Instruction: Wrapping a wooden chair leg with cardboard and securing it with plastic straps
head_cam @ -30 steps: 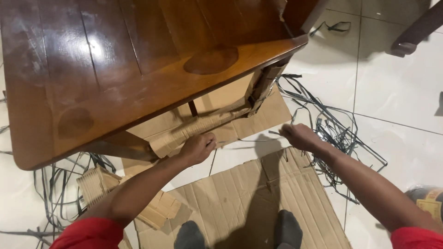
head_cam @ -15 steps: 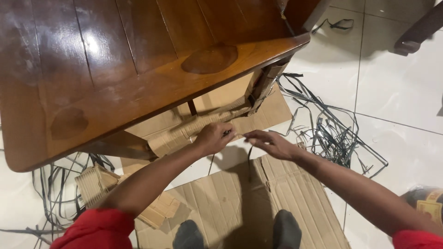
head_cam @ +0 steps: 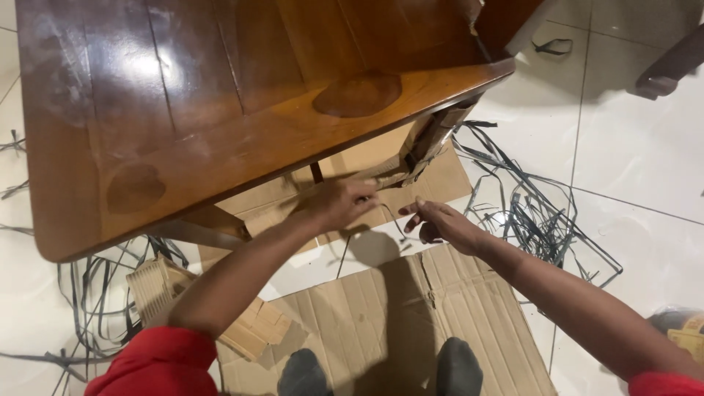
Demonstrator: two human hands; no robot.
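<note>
Both hands have closed in on each other since a second ago: the right hand [head_cam: 444,224], which was out over the floor, now sits just beside the left hand [head_cam: 343,203] under the edge of the wooden table [head_cam: 220,110]. Left fingers are curled shut on a thin dark strap [head_cam: 391,214] where it meets the cardboard wrapping [head_cam: 381,176] around the table's lower rail. Right fingers are loosely spread, thumb and forefinger near the same strap's loop; whether they pinch it I cannot tell.

To do this well, I judge the strap should be pulled along its length, away from the rail, with the left hand steadying the cardboard so it does not tear raggedly.

Glossy and reddish-brown, the tabletop shows round dull marks and dust. Matte, tan and creased, the cardboard is corrugated. Below the forearms lies a flat cardboard sheet [head_cam: 411,323] on glossy white tiles [head_cam: 631,147]. Right of the right hand, cut straps [head_cam: 535,213] tangle in stiff, springy ribbons. Two grey-socked feet [head_cam: 381,374] stand on the sheet.
</note>
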